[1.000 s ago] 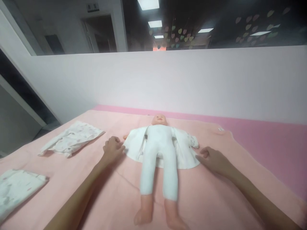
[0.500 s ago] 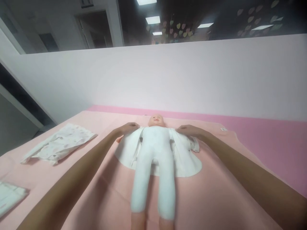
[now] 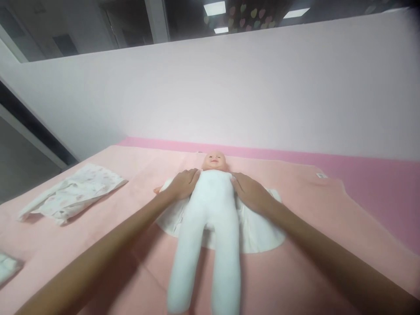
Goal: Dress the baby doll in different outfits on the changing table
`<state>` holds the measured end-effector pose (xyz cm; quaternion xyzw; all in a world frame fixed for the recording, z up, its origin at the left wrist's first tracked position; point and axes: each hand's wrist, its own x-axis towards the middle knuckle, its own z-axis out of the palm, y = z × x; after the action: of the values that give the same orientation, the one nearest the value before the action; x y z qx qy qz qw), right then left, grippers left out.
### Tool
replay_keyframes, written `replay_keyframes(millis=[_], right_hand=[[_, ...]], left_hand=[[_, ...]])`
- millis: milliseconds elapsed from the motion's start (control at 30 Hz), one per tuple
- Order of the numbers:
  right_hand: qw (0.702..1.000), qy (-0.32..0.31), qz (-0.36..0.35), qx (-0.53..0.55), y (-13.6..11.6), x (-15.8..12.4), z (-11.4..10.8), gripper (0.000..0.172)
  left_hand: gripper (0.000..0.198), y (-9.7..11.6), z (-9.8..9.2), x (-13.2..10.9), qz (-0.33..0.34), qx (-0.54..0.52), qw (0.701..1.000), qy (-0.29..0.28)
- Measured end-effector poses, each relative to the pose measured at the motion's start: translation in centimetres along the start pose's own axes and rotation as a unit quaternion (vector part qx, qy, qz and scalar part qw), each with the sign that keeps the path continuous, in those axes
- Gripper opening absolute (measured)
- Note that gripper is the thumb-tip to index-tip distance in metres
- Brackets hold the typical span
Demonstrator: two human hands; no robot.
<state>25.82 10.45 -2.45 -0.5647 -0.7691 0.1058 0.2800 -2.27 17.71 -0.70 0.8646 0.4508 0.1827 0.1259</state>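
Observation:
A baby doll (image 3: 216, 192) with a white cloth-covered body and legs lies on its back, its head away from me. An open white baby shirt (image 3: 262, 236) spreads out beneath it on both sides. My left hand (image 3: 186, 183) is closed around the doll's side near the shoulder, the thumb side against its chest. On the opposite side, my right hand (image 3: 248, 188) grips the upper body the same way, and most of its fingers are hidden. The doll's small hand (image 3: 157, 190) pokes out beyond my left hand.
A pink cloth (image 3: 305, 210) covers the padded surface, with a brighter pink mat (image 3: 377, 188) at the right. A patterned baby garment (image 3: 75, 190) lies at the left. Another folded white cloth (image 3: 8, 267) is at the left edge. A white wall (image 3: 229, 92) rises behind.
Both hands have moved inward from the shirt's shoulders to the doll's upper sides. The view has shifted slightly, and the doll's lower legs reach the bottom edge.

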Motion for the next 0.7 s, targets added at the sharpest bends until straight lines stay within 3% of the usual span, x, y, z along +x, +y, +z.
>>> replay_keyframes(millis=[200, 300, 400, 467, 567, 633, 700], right_hand=[[0.988, 0.050, -0.018, -0.145, 0.9, -0.6, 3.6, 0.050], [0.985, 0.055, -0.026, -0.162, 0.4, -0.3, 3.1, 0.050], [0.975, 0.106, -0.033, -0.191, -1.7, -1.8, 1.1, 0.052], [0.970, 0.149, -0.029, -0.189, -4.1, -4.9, -0.6, 0.060], [0.982, 0.151, -0.074, -0.091, -8.6, -13.3, -3.2, 0.058], [0.982, 0.102, -0.158, 0.026, -11.8, -20.1, -4.2, 0.047], [0.976, 0.072, -0.198, 0.057, -14.9, -26.5, -4.5, 0.033]], left_hand=[[0.052, -0.8, 2.1, -0.3, 0.007, 0.046, 0.999, 0.016], [0.052, -0.2, 1.8, -0.3, -0.001, 0.063, 0.998, 0.006], [0.046, 2.1, 0.4, -2.5, -0.044, 0.093, 0.992, 0.077], [0.048, 4.0, -1.1, -6.0, -0.092, 0.096, 0.983, 0.129], [0.051, 5.6, -4.3, -14.0, -0.102, 0.074, 0.985, 0.117], [0.053, 4.6, -7.0, -20.3, -0.115, 0.094, 0.980, 0.133], [0.060, 1.6, -9.9, -26.5, -0.172, 0.140, 0.960, 0.173]])
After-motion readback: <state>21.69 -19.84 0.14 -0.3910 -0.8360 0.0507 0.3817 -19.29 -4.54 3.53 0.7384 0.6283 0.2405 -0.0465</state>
